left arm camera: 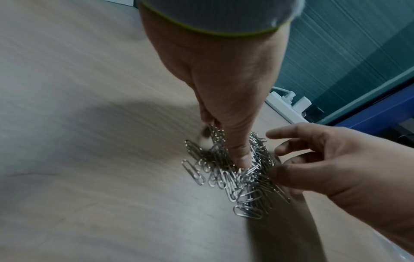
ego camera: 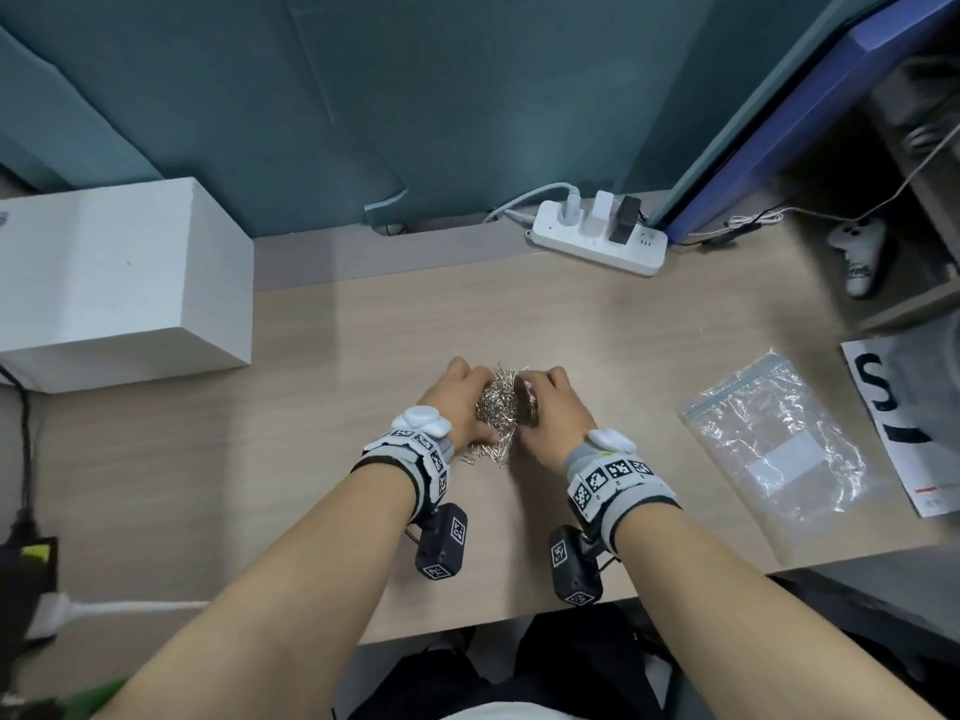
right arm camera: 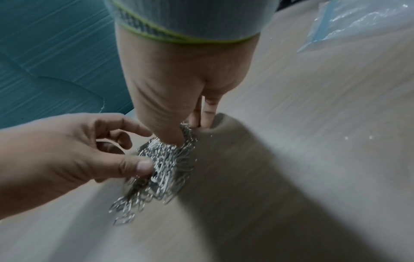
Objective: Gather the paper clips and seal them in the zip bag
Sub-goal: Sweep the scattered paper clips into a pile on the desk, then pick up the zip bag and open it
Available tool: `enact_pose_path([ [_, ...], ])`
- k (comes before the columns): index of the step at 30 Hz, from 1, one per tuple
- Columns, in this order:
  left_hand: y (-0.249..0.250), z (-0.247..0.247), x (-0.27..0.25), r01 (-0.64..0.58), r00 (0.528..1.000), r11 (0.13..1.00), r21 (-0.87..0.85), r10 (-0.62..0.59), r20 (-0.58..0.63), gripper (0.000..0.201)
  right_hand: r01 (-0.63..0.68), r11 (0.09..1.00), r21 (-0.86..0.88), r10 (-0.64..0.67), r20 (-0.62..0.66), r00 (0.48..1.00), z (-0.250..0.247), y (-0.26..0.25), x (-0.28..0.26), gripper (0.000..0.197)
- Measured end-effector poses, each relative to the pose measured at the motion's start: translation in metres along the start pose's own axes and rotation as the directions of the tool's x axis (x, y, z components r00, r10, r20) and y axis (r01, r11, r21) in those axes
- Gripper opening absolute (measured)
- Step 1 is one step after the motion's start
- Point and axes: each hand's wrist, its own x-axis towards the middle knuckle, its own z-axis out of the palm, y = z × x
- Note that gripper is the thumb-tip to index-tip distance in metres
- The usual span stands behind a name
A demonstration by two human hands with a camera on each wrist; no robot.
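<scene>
With my left hand (ego camera: 457, 402) and right hand (ego camera: 550, 407) cupped round the paper clips (ego camera: 497, 413) on the table (ego camera: 322, 459), fingers curled in, loose near ones may slip out, and the zip bag (ego camera: 774, 439) lies well to the right.

A light wooden desk (ego camera: 571, 324) stands against a teal partition wall (ego camera: 415, 96), a blue panel (ego camera: 810, 116) at right

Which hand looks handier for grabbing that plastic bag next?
Probably the right hand: the zip bag lies flat on its side of the desk, while the left hand sits beyond the paper clips.
</scene>
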Motion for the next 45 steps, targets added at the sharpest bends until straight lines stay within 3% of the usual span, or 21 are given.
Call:
enact_pose_path([
  [4, 0.013, 0.000, 0.007, -0.076, 0.986, 0.980, 0.185, 0.101, -0.131, 0.065, -0.009, 0.984, -0.177, 0.017, 0.042, 0.999, -0.017, 0.007, 0.009, 0.071],
  [6, 0.023, 0.001, 0.010, -0.096, 0.986, 0.965, 0.245, 0.126, -0.108, 0.064, 0.012, 0.985, -0.173, 0.008, 0.111, 0.994, -0.022, 0.011, 0.012, 0.069],
  [8, 0.032, 0.001, 0.011, -0.093, 0.992, 0.967, 0.236, 0.109, -0.058, 0.059, 0.040, 0.989, -0.143, -0.022, 0.127, 0.992, -0.030, 0.015, 0.010, 0.056],
  [10, 0.038, 0.000, 0.012, -0.069, 0.995, 0.960, 0.271, 0.087, -0.056, 0.055, 0.020, 0.984, -0.178, -0.008, 0.066, 0.998, -0.040, 0.021, 0.007, 0.044],
  [12, 0.053, -0.001, 0.016, -0.054, 0.992, 0.951, 0.304, 0.085, -0.091, 0.054, -0.080, 0.968, -0.239, 0.065, -0.072, 0.995, -0.063, 0.037, 0.001, 0.037],
  [15, 0.082, 0.001, 0.026, -0.051, 0.987, 0.948, 0.313, 0.095, -0.126, 0.045, -0.363, 0.891, -0.272, 0.296, -0.258, 0.920, -0.098, 0.069, -0.010, 0.034],
  [18, 0.121, 0.012, 0.041, -0.065, 0.989, 0.953, 0.296, 0.101, -0.110, 0.037, -0.617, 0.752, -0.234, 0.565, -0.253, 0.785, -0.131, 0.103, -0.020, 0.042],
  [20, 0.140, 0.020, 0.048, -0.071, 0.993, 0.957, 0.282, 0.094, -0.068, 0.034, -0.667, 0.718, -0.199, 0.636, -0.200, 0.745, -0.138, 0.118, -0.022, 0.043],
  [22, 0.160, 0.032, 0.056, -0.098, 0.994, 0.955, 0.280, 0.108, -0.021, 0.030, -0.625, 0.751, -0.214, 0.606, -0.155, 0.780, -0.144, 0.138, -0.024, 0.043],
  [25, 0.179, 0.047, 0.058, -0.091, 0.996, 0.962, 0.259, 0.091, 0.012, 0.026, -0.424, 0.875, -0.235, 0.401, -0.139, 0.905, -0.140, 0.152, -0.021, 0.032],
  [27, 0.186, 0.055, 0.056, -0.067, 0.998, 0.969, 0.236, 0.065, 0.017, 0.023, -0.325, 0.919, -0.221, 0.309, -0.107, 0.945, -0.138, 0.154, -0.018, 0.025],
  [31, 0.185, 0.063, 0.043, 0.008, 1.000, 0.986, 0.165, -0.011, 0.019, 0.021, -0.294, 0.946, -0.133, 0.290, -0.053, 0.956, -0.132, 0.146, -0.017, 0.012],
  [37, 0.179, 0.053, 0.030, 0.133, 0.991, 0.991, 0.032, -0.132, -0.012, 0.021, -0.257, 0.961, 0.099, 0.261, -0.030, 0.965, -0.125, 0.133, -0.016, 0.022],
  [41, 0.185, 0.045, 0.027, 0.197, 0.977, 0.970, -0.144, -0.207, -0.051, 0.026, -0.220, 0.878, 0.425, 0.228, 0.033, 0.973, -0.126, 0.119, -0.006, 0.027],
  [45, 0.197, 0.037, 0.029, 0.190, 0.977, 0.961, -0.199, -0.204, -0.057, 0.026, -0.144, 0.815, 0.561, 0.121, 0.078, 0.990, -0.127, 0.112, 0.002, 0.021],
])
